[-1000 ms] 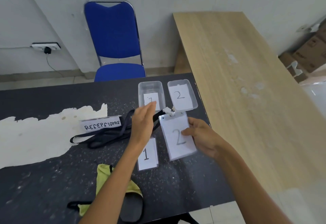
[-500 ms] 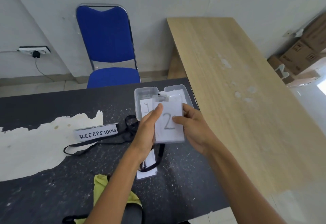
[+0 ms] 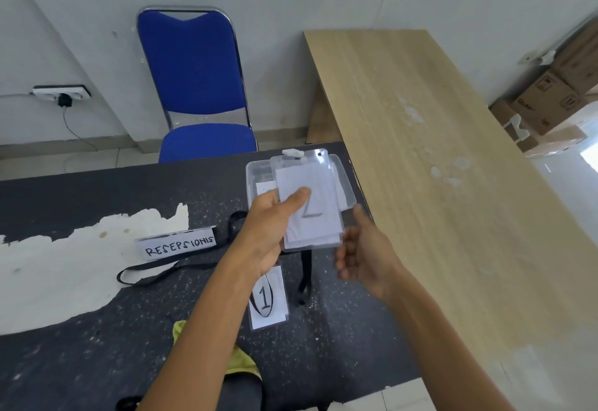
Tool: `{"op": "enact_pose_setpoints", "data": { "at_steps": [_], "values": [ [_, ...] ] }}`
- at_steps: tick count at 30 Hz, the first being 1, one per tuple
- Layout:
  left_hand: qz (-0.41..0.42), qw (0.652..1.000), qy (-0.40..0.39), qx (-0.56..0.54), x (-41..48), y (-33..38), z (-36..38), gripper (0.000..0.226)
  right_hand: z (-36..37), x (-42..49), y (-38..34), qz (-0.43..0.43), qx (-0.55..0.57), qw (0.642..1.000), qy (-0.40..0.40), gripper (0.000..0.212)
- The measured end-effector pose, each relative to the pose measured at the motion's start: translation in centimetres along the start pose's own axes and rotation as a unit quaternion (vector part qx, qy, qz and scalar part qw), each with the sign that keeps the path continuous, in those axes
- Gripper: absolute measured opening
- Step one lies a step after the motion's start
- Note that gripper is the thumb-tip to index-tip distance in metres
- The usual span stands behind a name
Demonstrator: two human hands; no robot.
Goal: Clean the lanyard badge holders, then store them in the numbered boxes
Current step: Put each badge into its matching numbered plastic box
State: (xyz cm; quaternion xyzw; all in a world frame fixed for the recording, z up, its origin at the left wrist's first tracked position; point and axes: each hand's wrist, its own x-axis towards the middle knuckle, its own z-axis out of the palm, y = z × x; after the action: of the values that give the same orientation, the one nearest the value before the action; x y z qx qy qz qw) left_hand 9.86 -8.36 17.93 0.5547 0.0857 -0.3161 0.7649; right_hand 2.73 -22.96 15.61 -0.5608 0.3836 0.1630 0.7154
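Observation:
My left hand [image 3: 270, 227] grips a clear badge holder with a card marked 2 [image 3: 312, 206], thumb pressed on its face, holding it above the two clear boxes. Box 1 [image 3: 255, 174] shows at the left and box 2 [image 3: 346, 184] at the right; both are mostly hidden behind the holder. The holder's black lanyard [image 3: 304, 276] hangs down to the dark table. My right hand [image 3: 364, 253] is just right of the holder, fingers apart, touching nothing. A second badge holder marked 1 [image 3: 268, 297] lies flat on the table below my left hand.
A paper label reading RESEPSIONIS [image 3: 179, 245] lies left of centre with a black lanyard [image 3: 161, 266] under it. A yellow cloth [image 3: 239, 360] sits near the front edge. A wooden table [image 3: 437, 151] adjoins on the right, and a blue chair [image 3: 197, 87] stands behind the dark table [image 3: 97, 362].
The badge holder marked 2 was lifted off the table and carried up over the boxes. My right hand let go of it and drew back; my left hand now holds it alone.

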Motion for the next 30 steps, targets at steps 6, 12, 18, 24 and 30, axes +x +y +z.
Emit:
{"op": "enact_pose_setpoints", "data": {
  "at_steps": [6,12,18,24,30],
  "values": [
    [-0.055,0.998,-0.032,-0.005,-0.9,-1.2,0.7,0.022,0.8,1.0,3.0,0.086,0.052,0.979,-0.177,0.053],
    [-0.116,0.991,-0.059,0.007,-2.8,-4.0,0.2,0.027,-1.1,3.4,1.2,0.089,0.13,0.981,-0.117,0.043],
    [-0.121,0.992,-0.035,0.009,-3.1,-5.1,-0.1,0.03,-1.5,3.7,1.4,0.071,0.118,0.985,-0.107,0.035],
    [-0.158,0.985,-0.051,0.051,-2.9,-5.1,-0.2,0.03,-1.3,3.3,1.1,0.02,0.068,0.992,-0.108,0.031],
    [-0.157,0.983,-0.06,0.07,-2.7,-4.6,-0.3,0.028,-1.8,4.1,1.3,-0.042,0.036,0.998,-0.027,0.024]
  ]
}}
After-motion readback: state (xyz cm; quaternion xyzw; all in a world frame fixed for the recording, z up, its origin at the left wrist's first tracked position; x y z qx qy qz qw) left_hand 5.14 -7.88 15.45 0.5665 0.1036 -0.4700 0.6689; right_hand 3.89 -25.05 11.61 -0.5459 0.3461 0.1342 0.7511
